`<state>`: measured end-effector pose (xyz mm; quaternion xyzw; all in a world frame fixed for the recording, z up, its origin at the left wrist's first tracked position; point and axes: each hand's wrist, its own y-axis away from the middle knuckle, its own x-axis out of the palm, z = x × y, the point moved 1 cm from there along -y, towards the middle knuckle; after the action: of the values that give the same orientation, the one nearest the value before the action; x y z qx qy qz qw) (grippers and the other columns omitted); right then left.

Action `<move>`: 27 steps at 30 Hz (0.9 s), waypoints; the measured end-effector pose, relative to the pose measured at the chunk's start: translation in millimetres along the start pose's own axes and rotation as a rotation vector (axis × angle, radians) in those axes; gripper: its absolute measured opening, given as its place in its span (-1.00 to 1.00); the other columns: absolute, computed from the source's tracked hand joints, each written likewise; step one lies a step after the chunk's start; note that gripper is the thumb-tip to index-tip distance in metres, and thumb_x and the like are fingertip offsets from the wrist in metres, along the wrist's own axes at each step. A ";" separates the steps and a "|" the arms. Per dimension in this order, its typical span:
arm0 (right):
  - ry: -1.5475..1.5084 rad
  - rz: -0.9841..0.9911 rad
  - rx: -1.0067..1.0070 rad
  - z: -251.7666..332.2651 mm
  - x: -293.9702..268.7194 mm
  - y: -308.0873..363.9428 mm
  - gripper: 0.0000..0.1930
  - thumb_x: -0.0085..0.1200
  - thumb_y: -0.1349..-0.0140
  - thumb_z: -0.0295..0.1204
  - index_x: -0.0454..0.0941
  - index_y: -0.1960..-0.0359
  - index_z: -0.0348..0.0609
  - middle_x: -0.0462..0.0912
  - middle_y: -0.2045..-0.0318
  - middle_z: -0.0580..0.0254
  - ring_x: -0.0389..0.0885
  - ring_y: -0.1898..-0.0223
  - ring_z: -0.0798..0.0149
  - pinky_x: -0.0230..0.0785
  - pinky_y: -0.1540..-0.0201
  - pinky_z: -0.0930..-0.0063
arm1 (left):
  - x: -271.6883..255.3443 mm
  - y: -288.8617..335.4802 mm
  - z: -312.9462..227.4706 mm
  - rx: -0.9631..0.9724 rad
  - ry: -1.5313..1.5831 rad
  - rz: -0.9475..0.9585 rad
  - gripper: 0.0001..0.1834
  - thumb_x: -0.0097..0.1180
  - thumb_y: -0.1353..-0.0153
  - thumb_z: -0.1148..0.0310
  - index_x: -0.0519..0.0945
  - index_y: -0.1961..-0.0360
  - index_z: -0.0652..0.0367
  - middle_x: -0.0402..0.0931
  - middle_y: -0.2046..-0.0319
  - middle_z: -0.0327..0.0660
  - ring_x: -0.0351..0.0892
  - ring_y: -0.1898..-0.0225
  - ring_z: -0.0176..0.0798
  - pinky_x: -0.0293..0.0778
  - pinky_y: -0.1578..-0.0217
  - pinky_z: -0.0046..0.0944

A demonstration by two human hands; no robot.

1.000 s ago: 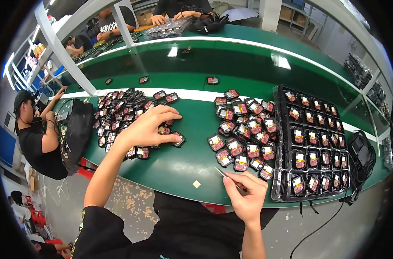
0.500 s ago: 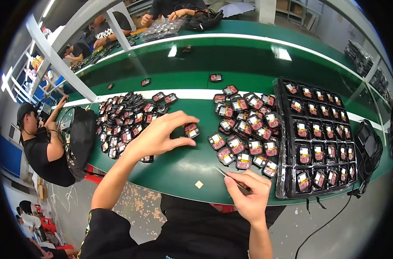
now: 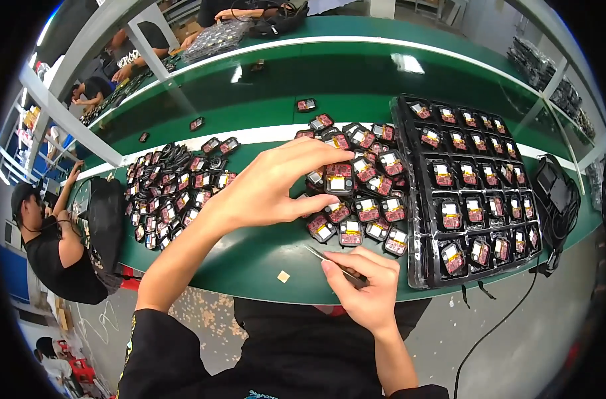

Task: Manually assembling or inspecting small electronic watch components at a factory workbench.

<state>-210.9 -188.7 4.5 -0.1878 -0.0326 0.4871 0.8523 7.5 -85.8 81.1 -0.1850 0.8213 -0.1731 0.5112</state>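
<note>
My left hand [image 3: 276, 183] reaches over the near-left side of a heap of small black-cased circuit modules [image 3: 367, 209]. Its thumb and fingers close about the edges of one module [image 3: 338, 181], which has a red board and a pale square on it. Tweezers [image 3: 326, 257] are gripped in my right hand [image 3: 366, 282], their tips pointing left just above the green table. A small beige square piece [image 3: 283, 276] lies on the table left of the tweezers' tips.
On the right a black compartment tray [image 3: 419, 256] holds rows of similar modules. Another heap of modules with dark cables [image 3: 173, 189] sits on the left. Black cables [image 3: 559, 199] lie beyond the tray. Co-workers sit at the left and far side.
My left hand has moved right with the module, from bare table to the heap. My right hand keeps hold of the tweezers near the same spot. The whole view has shifted slightly.
</note>
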 end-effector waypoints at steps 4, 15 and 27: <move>0.001 0.026 0.019 0.6 -0.9 0.1 -0.83 0.41 -0.25 -0.68 0.86 0.12 -0.36 0.74 0.49 0.25 0.57 0.54 0.52 0.28 0.50 0.59 | 4.0 -7.4 13.0 -0.004 -0.041 0.019 -0.38 0.58 -0.16 0.35 0.70 -0.26 0.23 0.74 -0.13 -0.02 0.70 -0.12 0.09 0.57 -0.21 0.01; 0.018 -0.003 0.025 -0.4 -3.6 1.4 -0.84 0.42 -0.26 -0.66 0.86 0.13 -0.35 0.75 0.49 0.24 0.58 0.53 0.53 0.27 0.50 0.60 | 28.1 -62.0 73.1 -0.200 0.248 0.028 -0.54 0.45 -0.35 0.28 0.74 -0.24 0.13 0.74 -0.15 -0.11 0.68 -0.18 -0.14 0.55 -0.29 -0.03; 0.020 0.019 0.006 0.3 1.3 1.2 -0.85 0.42 -0.27 -0.64 0.86 0.14 -0.38 0.73 0.51 0.25 0.56 0.53 0.54 0.28 0.48 0.60 | 31.7 -79.7 205.7 -0.286 -0.126 0.090 -0.52 0.45 -0.26 0.45 0.67 -0.21 0.22 0.70 0.00 -0.01 0.73 -0.01 0.03 0.65 -0.13 -0.01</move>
<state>-211.2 -187.0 4.1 -0.1904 -0.0208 0.4934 0.8484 190.5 -190.0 8.4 -0.2295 0.8113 -0.0196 0.5373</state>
